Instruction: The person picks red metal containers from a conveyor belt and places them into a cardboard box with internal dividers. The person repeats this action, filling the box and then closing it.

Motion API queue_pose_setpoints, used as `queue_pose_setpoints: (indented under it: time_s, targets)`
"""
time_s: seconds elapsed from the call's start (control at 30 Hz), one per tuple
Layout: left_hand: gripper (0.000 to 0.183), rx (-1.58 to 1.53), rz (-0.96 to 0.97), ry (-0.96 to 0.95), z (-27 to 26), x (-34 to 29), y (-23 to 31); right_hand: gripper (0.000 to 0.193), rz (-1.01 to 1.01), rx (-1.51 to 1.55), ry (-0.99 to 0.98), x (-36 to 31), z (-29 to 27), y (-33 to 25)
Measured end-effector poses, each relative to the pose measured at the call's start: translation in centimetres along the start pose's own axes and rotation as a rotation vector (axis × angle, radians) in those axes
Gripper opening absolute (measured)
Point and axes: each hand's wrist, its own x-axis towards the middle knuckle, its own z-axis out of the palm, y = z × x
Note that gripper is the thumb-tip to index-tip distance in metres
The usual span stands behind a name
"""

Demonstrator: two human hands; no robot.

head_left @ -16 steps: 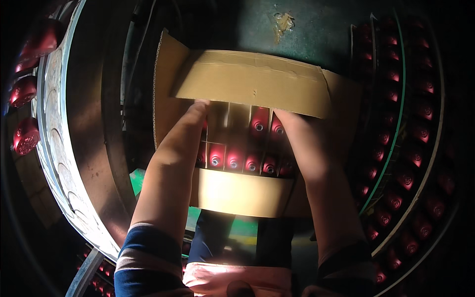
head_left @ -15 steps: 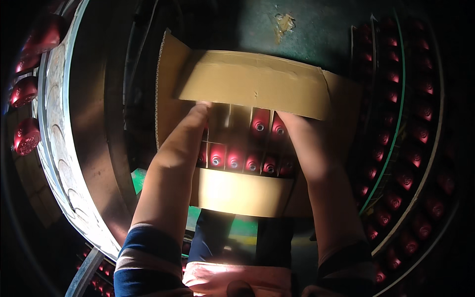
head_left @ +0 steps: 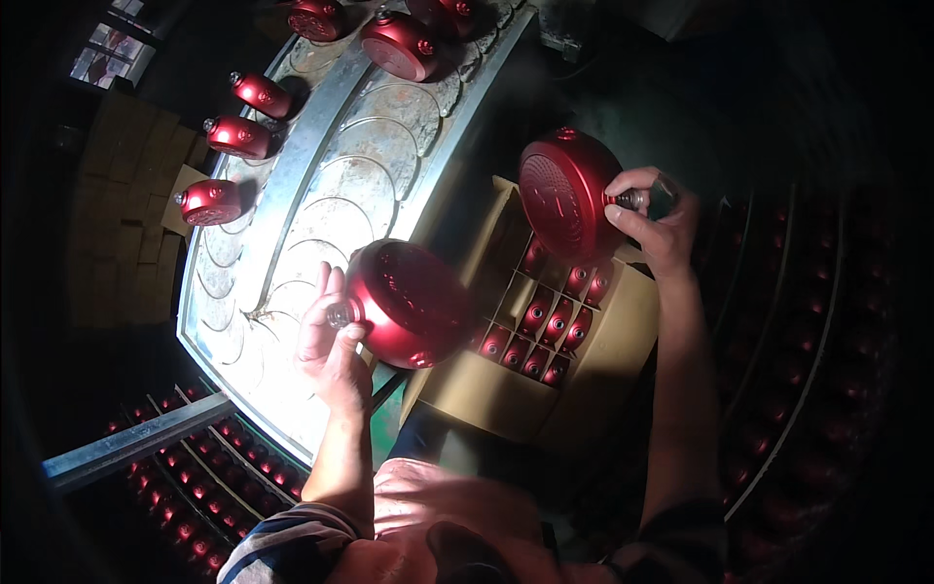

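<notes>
My left hand grips a round, flattened red bottle by its clear neck, with fingers and thumb closed round it. The bottle lies on its side in the air, between the conveyor and the box. Farther right and higher, my right hand pinches the neck of a second red bottle, its patterned broad face turned left. Below both stands an open cardboard box. Several red bottles stand upright in its divided cells, necks up. The held bottles and my right hand hide part of the box.
A curved conveyor of overlapping metal plates runs along the left, with a metal rail on it. Several red bottles stand on it. Rows of red bottles fill the lower left and the dark right side. Stacked cartons stand far left.
Both hands have come out from the box, and each now holds a red bottle by the neck. My view has turned left, bringing more of the conveyor into sight.
</notes>
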Motion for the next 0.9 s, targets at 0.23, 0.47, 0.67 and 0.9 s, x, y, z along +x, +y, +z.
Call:
queue_pose_setpoints:
  time_s: [0.23,0.47,0.67,0.9]
  targets:
    - [0.033,0.226,0.075,0.15,-4.1,8.7,4.4,0.015,-0.059,-0.071,-0.479,14.4,17.6,-1.7]
    - [0.034,0.509,0.047,0.135,-2.7,17.7,-4.4,0.029,0.152,-0.347,-0.469,20.1,24.5,6.7]
    - [0.035,0.181,0.251,-0.048,2.8,13.9,-3.3,0.028,0.284,-0.021,0.083,11.1,12.3,8.6]
    - [0.03,0.121,-0.748,-0.472,10.3,-6.4,-24.5,0.026,0.815,-0.026,0.555,-18.9,3.1,23.7]
